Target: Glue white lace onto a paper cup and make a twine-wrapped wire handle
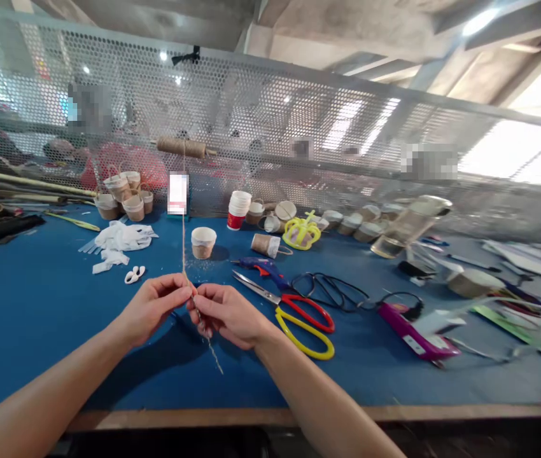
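A length of twine [183,238] runs down from the spool [182,147] mounted on the mesh panel to my hands. My left hand [158,305] pinches it between thumb and forefinger. Right beside it, my right hand [227,312] grips the same twine, and a twisted loose end hangs below these fingers towards the table. Just beyond my hands stands an upright paper cup wrapped in brown twine [203,244] with a white band at its rim. To the right lie scissors [294,312] with red and yellow handles and a blue glue gun [263,268].
Several wrapped cups [130,196] stand at the back left, near white cloth [125,236]. Stacked paper cups [238,210], a yellow crown-shaped piece [302,232] and a clear jar [408,226] line the back. A purple power strip [416,334] with cables lies at right.
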Action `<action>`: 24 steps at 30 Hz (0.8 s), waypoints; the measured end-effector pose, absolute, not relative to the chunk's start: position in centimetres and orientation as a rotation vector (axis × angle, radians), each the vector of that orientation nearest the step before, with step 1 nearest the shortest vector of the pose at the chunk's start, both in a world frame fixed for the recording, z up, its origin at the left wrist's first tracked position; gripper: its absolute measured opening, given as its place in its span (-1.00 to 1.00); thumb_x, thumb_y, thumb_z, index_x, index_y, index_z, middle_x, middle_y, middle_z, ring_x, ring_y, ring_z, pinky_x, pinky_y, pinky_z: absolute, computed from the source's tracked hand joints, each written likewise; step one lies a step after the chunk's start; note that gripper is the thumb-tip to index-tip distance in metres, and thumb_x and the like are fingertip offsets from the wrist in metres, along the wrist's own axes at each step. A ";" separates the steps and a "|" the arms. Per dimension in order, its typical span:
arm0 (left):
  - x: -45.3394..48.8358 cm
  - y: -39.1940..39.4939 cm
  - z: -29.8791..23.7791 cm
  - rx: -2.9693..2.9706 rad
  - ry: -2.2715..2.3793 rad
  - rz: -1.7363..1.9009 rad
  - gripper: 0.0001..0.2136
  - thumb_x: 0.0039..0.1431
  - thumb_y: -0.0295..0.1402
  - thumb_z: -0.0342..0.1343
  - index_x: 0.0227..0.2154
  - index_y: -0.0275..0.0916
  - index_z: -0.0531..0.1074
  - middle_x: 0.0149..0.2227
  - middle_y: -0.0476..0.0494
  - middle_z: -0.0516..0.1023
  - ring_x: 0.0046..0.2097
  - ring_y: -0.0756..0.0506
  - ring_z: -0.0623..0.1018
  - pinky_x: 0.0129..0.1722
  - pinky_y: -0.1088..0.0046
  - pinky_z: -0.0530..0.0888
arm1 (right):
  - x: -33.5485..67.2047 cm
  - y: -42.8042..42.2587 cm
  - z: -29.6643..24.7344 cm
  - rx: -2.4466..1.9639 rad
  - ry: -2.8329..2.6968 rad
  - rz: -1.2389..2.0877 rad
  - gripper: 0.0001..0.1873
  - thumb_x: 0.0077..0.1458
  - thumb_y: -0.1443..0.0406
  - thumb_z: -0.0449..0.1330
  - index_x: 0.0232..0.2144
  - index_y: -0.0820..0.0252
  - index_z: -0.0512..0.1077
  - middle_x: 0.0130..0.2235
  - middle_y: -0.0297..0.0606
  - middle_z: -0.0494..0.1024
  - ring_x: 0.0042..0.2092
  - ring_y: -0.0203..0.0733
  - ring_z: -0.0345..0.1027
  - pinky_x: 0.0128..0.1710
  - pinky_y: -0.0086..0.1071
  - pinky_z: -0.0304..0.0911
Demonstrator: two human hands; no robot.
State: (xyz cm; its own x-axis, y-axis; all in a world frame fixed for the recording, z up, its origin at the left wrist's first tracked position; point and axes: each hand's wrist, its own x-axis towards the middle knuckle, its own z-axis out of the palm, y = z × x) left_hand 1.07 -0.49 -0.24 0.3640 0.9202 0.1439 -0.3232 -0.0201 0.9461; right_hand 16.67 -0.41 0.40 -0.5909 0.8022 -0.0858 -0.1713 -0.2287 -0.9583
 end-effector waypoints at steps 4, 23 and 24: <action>0.6 -0.5 -0.1 1.201 0.645 1.089 -0.85 -0.02 -0.32 0.19 -0.56 -0.30 0.43 -0.49 -0.04 0.40 -0.44 0.02 0.41 -0.39 0.48 0.38 | 16.7 -0.5 0.5 -0.606 -1.229 2.103 -0.67 -0.17 0.14 0.30 -0.49 0.25 0.30 -0.60 -0.43 0.34 -0.60 -0.45 0.15 -0.63 -0.54 -0.01; -0.3 -0.1 -0.1 1.287 0.811 1.034 -0.82 -0.03 -0.26 0.18 -0.60 -0.25 0.45 -0.50 -0.02 0.34 -0.45 0.00 0.38 -0.43 0.49 0.37 | 16.2 -1.1 0.4 -0.846 -1.459 1.776 -0.71 -0.07 0.10 0.19 -0.48 0.21 0.31 -0.54 -0.42 0.35 -0.59 -0.44 0.15 -0.56 -0.49 0.12; -0.4 -0.1 0.0 1.260 0.762 1.023 -0.83 -0.03 -0.26 0.18 -0.58 -0.25 0.46 -0.49 -0.02 0.34 -0.46 0.00 0.39 -0.44 0.48 0.38 | 16.3 -1.0 0.5 -0.758 -1.373 1.918 -0.66 -0.15 0.08 0.25 -0.48 0.22 0.30 -0.55 -0.44 0.36 -0.60 -0.46 0.15 -0.58 -0.50 0.11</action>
